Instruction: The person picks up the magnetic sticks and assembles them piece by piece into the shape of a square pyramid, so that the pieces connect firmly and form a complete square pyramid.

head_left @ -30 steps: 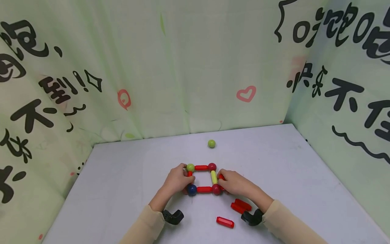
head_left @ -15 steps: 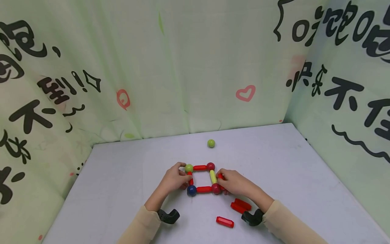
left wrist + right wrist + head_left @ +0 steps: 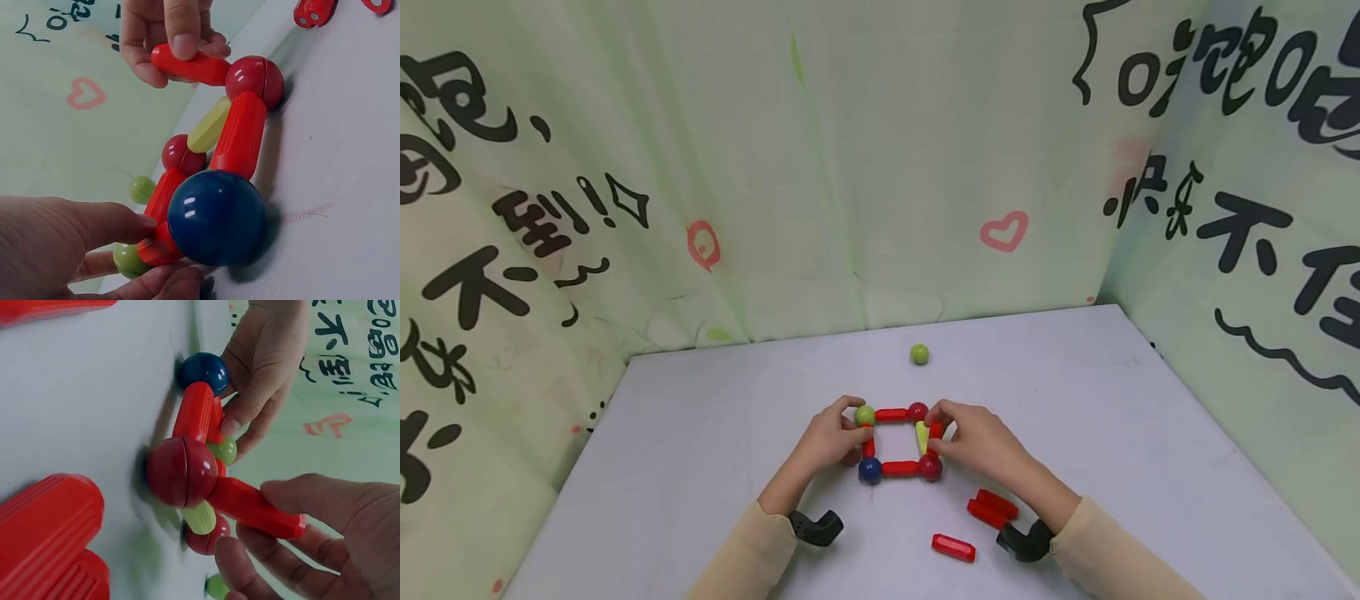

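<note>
A four-sided frame of magnetic rods and balls lies on the table. Its corners are a green ball (image 3: 865, 415), a blue ball (image 3: 217, 218), a far dark red ball (image 3: 917, 412) and a near dark red ball (image 3: 182, 472). Three sides are red rods, and the right side is a yellow rod (image 3: 209, 125). My left hand (image 3: 831, 437) grips the left red rod (image 3: 164, 206) between thumb and fingers. In my right hand (image 3: 977, 433), thumb and fingers pinch another red rod (image 3: 256, 507), which rises from the near dark red ball, its end against it.
A loose green ball (image 3: 919, 354) sits behind the frame. Two red rods (image 3: 992, 508) lie side by side near my right wrist, and a single red rod (image 3: 953, 547) lies closer to the front. Printed curtains (image 3: 880, 167) surround the white table (image 3: 737, 400).
My right hand has raised its red rod from beside the yellow rod to stand up from the near dark red ball. My left hand has shifted slightly left and back along the left side.
</note>
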{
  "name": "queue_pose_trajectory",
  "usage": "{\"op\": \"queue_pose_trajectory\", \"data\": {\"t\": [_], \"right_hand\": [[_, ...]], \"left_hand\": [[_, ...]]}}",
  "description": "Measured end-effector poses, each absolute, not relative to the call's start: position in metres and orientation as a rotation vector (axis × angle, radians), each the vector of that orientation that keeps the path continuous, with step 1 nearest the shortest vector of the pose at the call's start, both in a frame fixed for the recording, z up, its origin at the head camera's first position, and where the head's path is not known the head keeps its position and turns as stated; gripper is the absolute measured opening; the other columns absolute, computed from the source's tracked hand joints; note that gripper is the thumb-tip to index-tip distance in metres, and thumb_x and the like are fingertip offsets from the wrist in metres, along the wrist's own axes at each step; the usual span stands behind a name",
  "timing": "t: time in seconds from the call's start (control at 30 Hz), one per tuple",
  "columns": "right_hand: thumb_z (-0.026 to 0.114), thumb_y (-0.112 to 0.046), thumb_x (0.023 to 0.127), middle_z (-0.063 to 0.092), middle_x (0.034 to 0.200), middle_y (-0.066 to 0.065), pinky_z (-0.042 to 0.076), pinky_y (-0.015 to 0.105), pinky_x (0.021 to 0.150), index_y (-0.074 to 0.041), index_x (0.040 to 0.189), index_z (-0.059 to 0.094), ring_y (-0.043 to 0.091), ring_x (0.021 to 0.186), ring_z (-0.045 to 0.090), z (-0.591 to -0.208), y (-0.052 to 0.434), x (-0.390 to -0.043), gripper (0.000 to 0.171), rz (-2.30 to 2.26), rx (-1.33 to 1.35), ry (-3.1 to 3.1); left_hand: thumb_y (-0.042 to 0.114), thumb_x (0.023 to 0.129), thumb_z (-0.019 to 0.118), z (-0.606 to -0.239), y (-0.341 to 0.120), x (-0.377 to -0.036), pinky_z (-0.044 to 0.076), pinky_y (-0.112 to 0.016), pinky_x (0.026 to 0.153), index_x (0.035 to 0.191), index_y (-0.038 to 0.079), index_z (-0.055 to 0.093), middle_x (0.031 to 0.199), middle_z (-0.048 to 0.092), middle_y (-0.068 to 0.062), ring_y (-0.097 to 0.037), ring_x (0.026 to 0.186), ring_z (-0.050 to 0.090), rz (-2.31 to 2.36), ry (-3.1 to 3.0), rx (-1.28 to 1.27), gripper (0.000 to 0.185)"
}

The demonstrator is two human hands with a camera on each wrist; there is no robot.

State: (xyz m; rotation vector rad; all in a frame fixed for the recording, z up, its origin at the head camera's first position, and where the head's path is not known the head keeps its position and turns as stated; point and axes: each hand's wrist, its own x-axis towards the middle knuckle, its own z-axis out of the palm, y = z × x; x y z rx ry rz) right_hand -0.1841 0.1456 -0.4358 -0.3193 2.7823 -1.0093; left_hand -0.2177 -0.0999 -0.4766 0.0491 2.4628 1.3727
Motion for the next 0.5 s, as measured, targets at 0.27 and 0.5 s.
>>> {"op": "queue_pose_trajectory", "data": {"t": [0.27, 0.5], "right_hand": [[0.082, -0.010, 0.086, 0.068, 0.096, -0.005, 0.052, 0.024, 0.064, -0.013, 0.114, 0.069, 0.013, 0.077, 0.061, -0.4372, 0.1463, -0.1808, 0.031, -1.109, -0.506, 2.684], [0.085, -0.014, 0.085, 0.067, 0.093, -0.008, 0.052, 0.025, 0.064, -0.016, 0.112, 0.069, 0.013, 0.078, 0.062, -0.4376, 0.1480, -0.1788, 0.031, -1.091, -0.585, 2.631]], "left_hand": [[0.015, 0.094, 0.074, -0.4794, -0.1017, -0.2197, 0.059, -0.028, 0.059, 0.141, 0.007, 0.055, 0.092, 0.067, -0.010, -0.016, 0.062, 0.066, 1.397, 2.458, 0.043, 0.052], [0.013, 0.093, 0.074, -0.4776, -0.1003, -0.2200, 0.058, -0.027, 0.058, 0.140, 0.007, 0.056, 0.090, 0.067, -0.009, -0.016, 0.061, 0.065, 1.397, 2.471, 0.046, 0.050]]}}
